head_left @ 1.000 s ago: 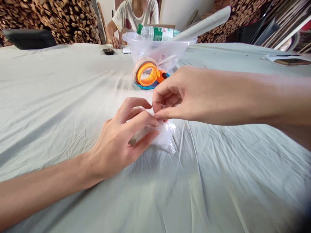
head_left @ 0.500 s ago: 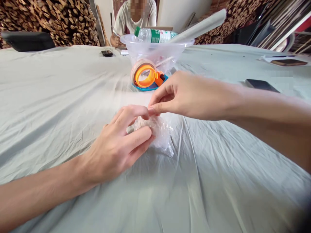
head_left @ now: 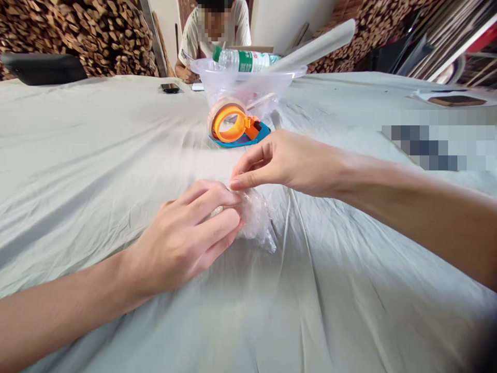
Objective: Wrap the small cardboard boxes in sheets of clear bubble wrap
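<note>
While clamping bubble wrap (head_left: 256, 215) against pale cloth (head_left: 155, 336) with bent left hand (head_left: 184, 235), pinching its upper edge with right hand (head_left: 285, 159), thumb and forefinger together. Can see wrap partly under left fingers, just below right fingertips. Can also see orange-and-blue tape dispenser (head_left: 244, 125) just beyond, in front of clear plastic tub (head_left: 248, 77). Can spot green-capped bottle (head_left: 245, 60) lying on top, beside long white tube (head_left: 322, 44) slanting up rightward. Farther back, can make out phone (head_left: 170, 88) near person (head_left: 243, 23).

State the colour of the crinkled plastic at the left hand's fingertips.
Clear, with whitish glints; the crinkled plastic shows best in the head view.
</note>
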{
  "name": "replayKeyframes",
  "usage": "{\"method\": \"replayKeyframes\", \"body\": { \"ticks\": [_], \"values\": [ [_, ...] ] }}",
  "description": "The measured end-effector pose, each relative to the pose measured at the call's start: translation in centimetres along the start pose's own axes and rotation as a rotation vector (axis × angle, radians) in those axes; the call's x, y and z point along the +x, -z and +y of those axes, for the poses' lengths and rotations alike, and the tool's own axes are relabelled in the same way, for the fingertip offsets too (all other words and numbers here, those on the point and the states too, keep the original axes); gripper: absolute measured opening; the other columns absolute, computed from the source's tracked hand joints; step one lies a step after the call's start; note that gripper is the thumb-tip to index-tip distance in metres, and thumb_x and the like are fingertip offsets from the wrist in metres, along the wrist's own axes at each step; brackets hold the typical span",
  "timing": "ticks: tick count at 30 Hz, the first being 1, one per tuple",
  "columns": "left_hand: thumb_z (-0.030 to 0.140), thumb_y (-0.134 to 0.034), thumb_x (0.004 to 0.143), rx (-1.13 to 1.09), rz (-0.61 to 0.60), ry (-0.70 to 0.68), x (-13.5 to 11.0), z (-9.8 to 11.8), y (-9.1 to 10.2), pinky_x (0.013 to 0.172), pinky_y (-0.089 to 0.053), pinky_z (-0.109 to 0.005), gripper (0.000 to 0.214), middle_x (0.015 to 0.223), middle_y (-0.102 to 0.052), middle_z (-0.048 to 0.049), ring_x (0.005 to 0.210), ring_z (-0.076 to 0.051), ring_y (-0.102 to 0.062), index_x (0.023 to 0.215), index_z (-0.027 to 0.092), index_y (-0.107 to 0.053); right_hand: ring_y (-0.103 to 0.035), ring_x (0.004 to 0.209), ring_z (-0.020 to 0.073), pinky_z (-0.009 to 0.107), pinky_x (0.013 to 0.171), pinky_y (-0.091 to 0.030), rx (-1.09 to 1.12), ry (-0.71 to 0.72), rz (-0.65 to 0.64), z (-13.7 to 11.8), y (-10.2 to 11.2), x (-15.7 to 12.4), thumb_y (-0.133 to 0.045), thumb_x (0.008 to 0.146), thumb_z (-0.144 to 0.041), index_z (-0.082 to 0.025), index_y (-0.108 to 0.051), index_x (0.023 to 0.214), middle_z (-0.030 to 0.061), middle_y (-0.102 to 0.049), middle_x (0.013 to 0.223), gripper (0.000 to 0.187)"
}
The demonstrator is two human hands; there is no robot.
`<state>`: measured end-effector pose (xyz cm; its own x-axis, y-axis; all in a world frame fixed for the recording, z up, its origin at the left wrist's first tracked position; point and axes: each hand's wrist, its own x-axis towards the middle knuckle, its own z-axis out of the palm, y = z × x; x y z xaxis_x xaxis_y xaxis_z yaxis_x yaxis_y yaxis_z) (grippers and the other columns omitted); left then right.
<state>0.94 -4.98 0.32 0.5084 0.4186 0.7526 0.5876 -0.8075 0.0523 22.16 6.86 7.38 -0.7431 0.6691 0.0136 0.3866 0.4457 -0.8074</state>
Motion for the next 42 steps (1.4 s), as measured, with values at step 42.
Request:
{"method": "replayKeyframes", "body": {
  "ticks": [42],
  "values": [
    [0.01,-0.07,0.107,0.031,0.023,0.052,0.5,0.1,0.0,0.083,-0.068,-0.037,0.025,0.1,-0.077,-0.0023,0.099,-0.021,-0.078,0.096,0.026,-0.055,-0.039,0.067,0.0172,0.037,0.066,-0.033,-0.08,0.157,0.193,2.2,-3.3,-1.8,-0.069,0.104,-0.075,-0.025,-0.056,0.066,-0.0014,-0.045,0.069,0.064]
  ]
}}
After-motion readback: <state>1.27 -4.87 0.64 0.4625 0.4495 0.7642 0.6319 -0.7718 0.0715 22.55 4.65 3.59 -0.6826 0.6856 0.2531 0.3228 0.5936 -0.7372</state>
